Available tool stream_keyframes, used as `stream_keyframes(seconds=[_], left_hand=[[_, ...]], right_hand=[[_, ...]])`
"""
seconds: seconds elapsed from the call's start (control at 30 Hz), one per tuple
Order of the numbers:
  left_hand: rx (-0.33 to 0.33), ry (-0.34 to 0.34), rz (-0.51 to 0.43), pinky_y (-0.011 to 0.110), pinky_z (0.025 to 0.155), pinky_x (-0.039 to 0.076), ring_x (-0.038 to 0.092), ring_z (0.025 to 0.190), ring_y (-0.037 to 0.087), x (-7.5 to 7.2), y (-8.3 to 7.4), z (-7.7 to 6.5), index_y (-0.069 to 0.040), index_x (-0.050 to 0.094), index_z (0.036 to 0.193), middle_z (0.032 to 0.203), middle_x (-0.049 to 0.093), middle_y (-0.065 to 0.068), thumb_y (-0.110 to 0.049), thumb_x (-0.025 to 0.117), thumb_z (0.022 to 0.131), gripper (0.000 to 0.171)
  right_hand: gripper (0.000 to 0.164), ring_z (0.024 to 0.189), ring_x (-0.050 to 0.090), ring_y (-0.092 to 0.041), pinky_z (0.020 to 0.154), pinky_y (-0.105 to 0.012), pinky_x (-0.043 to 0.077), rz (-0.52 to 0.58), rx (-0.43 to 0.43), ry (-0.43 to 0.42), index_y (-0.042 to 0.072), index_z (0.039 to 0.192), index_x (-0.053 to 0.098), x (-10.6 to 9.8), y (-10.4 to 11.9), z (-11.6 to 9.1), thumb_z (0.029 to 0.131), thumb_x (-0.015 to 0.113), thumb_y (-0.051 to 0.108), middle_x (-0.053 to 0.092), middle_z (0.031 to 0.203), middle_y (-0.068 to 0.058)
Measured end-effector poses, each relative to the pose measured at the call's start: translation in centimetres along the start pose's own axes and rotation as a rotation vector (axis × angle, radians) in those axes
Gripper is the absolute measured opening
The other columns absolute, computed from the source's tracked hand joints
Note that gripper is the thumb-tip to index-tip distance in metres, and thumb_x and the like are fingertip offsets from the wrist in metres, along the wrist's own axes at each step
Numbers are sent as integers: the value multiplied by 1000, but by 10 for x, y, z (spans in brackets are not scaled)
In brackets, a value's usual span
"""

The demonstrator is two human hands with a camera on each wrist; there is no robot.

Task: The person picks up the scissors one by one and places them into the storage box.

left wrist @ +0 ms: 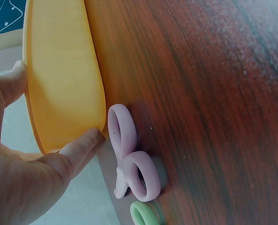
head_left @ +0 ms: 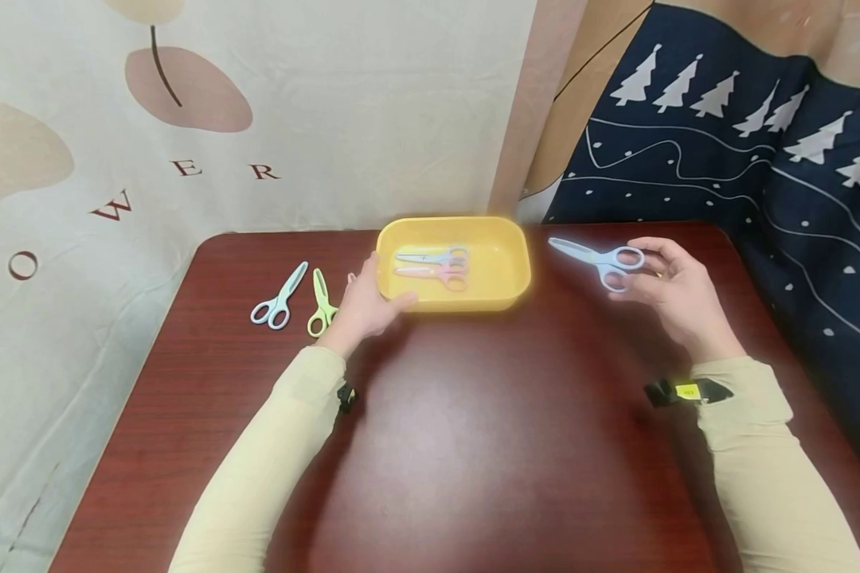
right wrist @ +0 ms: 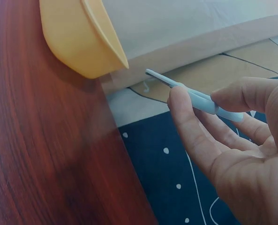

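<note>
Yellow tray (head_left: 498, 272) in all views

Smooth plastic tray (head_left: 500, 267), plastic scissors (head_left: 599, 257), glossy wood-grain table (head_left: 473, 461)

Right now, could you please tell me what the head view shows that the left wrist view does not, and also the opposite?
Only the head view shows the right hand holding periwinkle scissors, the blue scissors and pink scissors inside the yellow tray, and the pale blue scissors on the table.

Only the left wrist view shows both handle loops of the mauve scissors; in the head view, the left hand hides nearly all of them.

Both show the left hand gripping the tray, the tabletop, and green scissors, though the wrist view catches only part of a loop.
</note>
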State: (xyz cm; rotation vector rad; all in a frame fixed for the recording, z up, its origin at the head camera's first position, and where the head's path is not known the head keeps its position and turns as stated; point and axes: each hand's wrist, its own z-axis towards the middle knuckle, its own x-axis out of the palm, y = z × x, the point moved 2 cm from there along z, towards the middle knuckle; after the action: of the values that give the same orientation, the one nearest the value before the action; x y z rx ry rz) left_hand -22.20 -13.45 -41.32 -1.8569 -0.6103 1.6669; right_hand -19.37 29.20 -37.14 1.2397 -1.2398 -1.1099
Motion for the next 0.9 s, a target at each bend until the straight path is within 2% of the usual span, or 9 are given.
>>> stream_keyframes(seconds=[0.4, 0.63, 0.9], left_hand=[[5, -7, -10, 55, 129, 6, 30, 152, 40, -1, -1, -1, 5, 14, 162, 163, 31, 28, -34, 74, 92, 100], [4, -11, -14, 55, 129, 7, 31, 152, 39, -1, 0, -1, 5, 15, 162, 163, 31, 27, -34, 74, 92, 100], [2, -5, -15, 55, 129, 8, 29, 153, 40, 0, 0, 0, 5, 15, 162, 164, 29, 28, -36, 73, 92, 100]], right_hand=[[48, 95, 76, -17, 80, -32, 64, -7, 16, 38, 11, 135, 56, 19, 6, 3, 92, 76, 3, 71, 118, -4], [52, 101, 74, -17, 85, -34, 63, -123, 54, 52, 14, 139, 54, 30, 6, 8, 93, 77, 11, 65, 128, -10], [53, 102, 74, -21, 85, -34, 63, -140, 39, 76, 15, 138, 56, 42, 6, 17, 91, 80, 10, 64, 132, -13]])
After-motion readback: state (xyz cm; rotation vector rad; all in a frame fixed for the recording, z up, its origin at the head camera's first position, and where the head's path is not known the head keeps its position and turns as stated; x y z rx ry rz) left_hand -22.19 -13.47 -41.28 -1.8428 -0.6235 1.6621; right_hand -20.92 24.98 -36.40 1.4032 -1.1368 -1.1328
